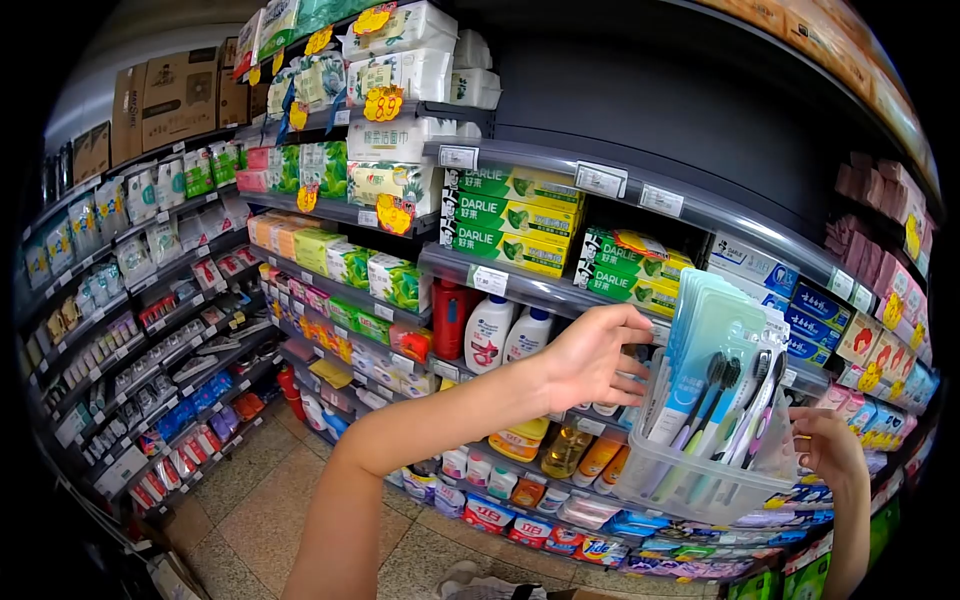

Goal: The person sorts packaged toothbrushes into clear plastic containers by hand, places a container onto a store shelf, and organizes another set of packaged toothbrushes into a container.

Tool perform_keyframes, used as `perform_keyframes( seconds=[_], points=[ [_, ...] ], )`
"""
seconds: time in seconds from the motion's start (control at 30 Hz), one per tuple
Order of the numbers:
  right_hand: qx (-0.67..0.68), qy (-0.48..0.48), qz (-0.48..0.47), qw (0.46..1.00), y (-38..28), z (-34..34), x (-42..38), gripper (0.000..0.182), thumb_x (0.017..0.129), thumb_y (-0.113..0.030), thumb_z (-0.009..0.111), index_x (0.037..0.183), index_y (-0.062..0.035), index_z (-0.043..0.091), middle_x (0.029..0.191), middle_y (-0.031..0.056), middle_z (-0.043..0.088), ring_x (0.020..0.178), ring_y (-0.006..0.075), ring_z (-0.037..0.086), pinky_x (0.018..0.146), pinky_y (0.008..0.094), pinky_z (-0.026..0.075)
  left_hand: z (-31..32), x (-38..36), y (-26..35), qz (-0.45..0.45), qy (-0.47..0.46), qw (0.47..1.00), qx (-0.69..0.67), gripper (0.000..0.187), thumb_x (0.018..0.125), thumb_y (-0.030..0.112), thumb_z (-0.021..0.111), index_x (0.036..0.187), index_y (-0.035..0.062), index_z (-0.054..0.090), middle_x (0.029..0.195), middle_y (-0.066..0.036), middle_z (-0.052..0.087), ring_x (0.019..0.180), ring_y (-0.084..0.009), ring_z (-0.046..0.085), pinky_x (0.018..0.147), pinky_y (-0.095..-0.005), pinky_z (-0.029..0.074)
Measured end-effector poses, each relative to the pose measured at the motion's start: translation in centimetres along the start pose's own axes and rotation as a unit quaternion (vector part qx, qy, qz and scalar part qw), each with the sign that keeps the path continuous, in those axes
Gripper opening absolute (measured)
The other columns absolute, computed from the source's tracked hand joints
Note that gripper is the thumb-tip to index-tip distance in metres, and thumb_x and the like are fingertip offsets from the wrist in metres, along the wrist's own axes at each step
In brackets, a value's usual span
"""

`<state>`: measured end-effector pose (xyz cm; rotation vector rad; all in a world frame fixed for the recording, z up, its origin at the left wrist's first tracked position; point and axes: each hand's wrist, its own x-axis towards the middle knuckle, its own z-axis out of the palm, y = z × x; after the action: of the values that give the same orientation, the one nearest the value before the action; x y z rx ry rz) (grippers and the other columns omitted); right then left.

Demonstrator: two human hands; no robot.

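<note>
A clear plastic bin (690, 480) full of packaged toothbrushes (715, 390) is held up in front of the store shelves. My left hand (590, 355) grips the bin's left rim at shelf height. My right hand (830, 445) holds the bin's right side. The toothbrush packs stand upright, pale blue cards with black and white brushes. Behind them sit green Darlie toothpaste boxes (510, 220) and blue toothpaste boxes (775, 285).
Shelves run along the left and ahead: tissue packs (400, 60) on top, soap and wipes (340, 265) in the middle, white bottles (505, 335), small bottles and tubes (540, 490) low down. Tiled floor (250, 510) lies below. Cardboard boxes (175, 95) sit high left.
</note>
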<state>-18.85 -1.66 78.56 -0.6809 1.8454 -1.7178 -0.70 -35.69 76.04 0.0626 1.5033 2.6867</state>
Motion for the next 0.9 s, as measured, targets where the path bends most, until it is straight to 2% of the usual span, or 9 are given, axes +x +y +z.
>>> perform_keyframes(
  seconds=[0.2, 0.3, 0.43, 0.53, 0.6, 0.67, 0.77, 0.87, 0.9],
  points=[
    [0.03, 0.005, 0.019, 0.999, 0.7, -0.3, -0.1, 0.031, 0.085, -0.008, 0.059, 0.11, 0.0087, 0.06, 0.082, 0.0134, 0.067, 0.066, 0.0185, 0.067, 0.048, 0.0272, 0.053, 0.0, -0.6, -0.2, -0.004, 0.017, 1.0, -0.005, 0.055, 0.086, 0.039, 0.057, 0.129, 0.0063, 0.044, 0.112, -0.022, 0.058, 0.103, -0.0322, 0.059, 0.098, -0.0449, 0.045],
    [0.035, -0.018, 0.012, 0.999, 1.4, -1.0, 0.0, 0.048, 0.086, -0.009, 0.063, 0.128, 0.0095, 0.049, 0.085, 0.0111, 0.067, 0.068, 0.0162, 0.066, 0.056, 0.0264, 0.054, -0.6, -0.9, 0.0, -0.015, -0.036, 0.999, -0.035, 0.052, 0.088, 0.035, 0.053, 0.131, 0.0048, 0.045, 0.119, -0.024, 0.057, 0.111, -0.0351, 0.056, 0.102, -0.0484, 0.042],
    [0.05, -0.045, 0.033, 0.997, 1.2, -1.6, -0.7, 0.055, 0.089, -0.01, 0.06, 0.14, 0.0032, 0.042, 0.091, 0.0065, 0.067, 0.075, 0.0132, 0.066, 0.06, 0.0254, 0.054, 0.9, -1.2, 0.3, -0.013, -0.011, 0.999, -0.04, 0.057, 0.089, 0.032, 0.047, 0.135, -0.001, 0.045, 0.129, -0.029, 0.053, 0.12, -0.0383, 0.052, 0.107, -0.0508, 0.037],
    [0.029, -0.033, 0.033, 0.998, 0.7, -1.0, -1.9, 0.058, 0.089, -0.01, 0.06, 0.141, 0.0035, 0.04, 0.093, 0.0072, 0.067, 0.079, 0.0138, 0.064, 0.064, 0.0257, 0.053, 1.2, -0.8, 0.4, -0.014, -0.01, 1.0, -0.02, 0.063, 0.088, 0.034, 0.046, 0.139, -0.0033, 0.04, 0.132, -0.031, 0.049, 0.121, -0.0402, 0.05, 0.108, -0.0499, 0.035],
    [0.004, -0.039, 0.023, 0.999, 0.6, -0.9, -2.4, 0.059, 0.088, -0.01, 0.06, 0.142, 0.0044, 0.04, 0.094, 0.0078, 0.067, 0.083, 0.014, 0.063, 0.068, 0.0263, 0.052, 1.8, -0.4, 0.4, -0.012, -0.018, 1.0, -0.008, 0.062, 0.087, 0.033, 0.05, 0.137, -0.0002, 0.036, 0.124, -0.028, 0.053, 0.111, -0.0357, 0.055, 0.103, -0.0493, 0.04],
    [-0.014, -0.035, 0.014, 0.999, 1.4, -1.8, -2.1, 0.062, 0.086, -0.008, 0.062, 0.142, 0.0061, 0.039, 0.097, 0.0086, 0.066, 0.085, 0.0137, 0.063, 0.069, 0.0258, 0.052, 1.8, 0.2, 0.4, -0.016, -0.025, 1.0, -0.002, 0.063, 0.087, 0.033, 0.049, 0.138, -0.0022, 0.035, 0.127, -0.028, 0.05, 0.113, -0.0363, 0.054, 0.103, -0.0493, 0.039],
    [-0.009, -0.022, 0.018, 1.0, 1.6, -1.9, -2.4, 0.066, 0.086, -0.008, 0.063, 0.143, 0.0077, 0.036, 0.096, 0.0092, 0.066, 0.085, 0.0133, 0.063, 0.067, 0.0245, 0.051, 2.6, 0.7, 0.2, -0.006, -0.012, 1.0, 0.015, 0.07, 0.086, 0.036, 0.045, 0.14, -0.008, 0.034, 0.133, -0.035, 0.045, 0.12, -0.0458, 0.048, 0.108, -0.0547, 0.033],
    [-0.005, -0.026, 0.012, 1.0, 1.8, -2.4, -2.7, 0.067, 0.086, -0.01, 0.064, 0.143, 0.01, 0.034, 0.095, 0.0097, 0.066, 0.084, 0.0131, 0.063, 0.067, 0.0241, 0.051, 3.6, 0.9, 0.2, -0.005, -0.009, 0.999, 0.036, 0.071, 0.086, 0.034, 0.044, 0.141, -0.0089, 0.031, 0.134, -0.037, 0.043, 0.122, -0.0475, 0.046, 0.108, -0.0553, 0.033],
    [-0.001, -0.027, 0.025, 0.999, 2.2, -2.9, -2.5, 0.065, 0.087, -0.009, 0.064, 0.145, 0.005, 0.036, 0.103, 0.0082, 0.067, 0.09, 0.0108, 0.065, 0.067, 0.0229, 0.053, 3.9, 1.0, 0.2, -0.006, -0.005, 0.999, 0.038, 0.071, 0.086, 0.034, 0.043, 0.141, -0.0091, 0.031, 0.133, -0.037, 0.043, 0.122, -0.0478, 0.046, 0.107, -0.0555, 0.033]
  ],
)
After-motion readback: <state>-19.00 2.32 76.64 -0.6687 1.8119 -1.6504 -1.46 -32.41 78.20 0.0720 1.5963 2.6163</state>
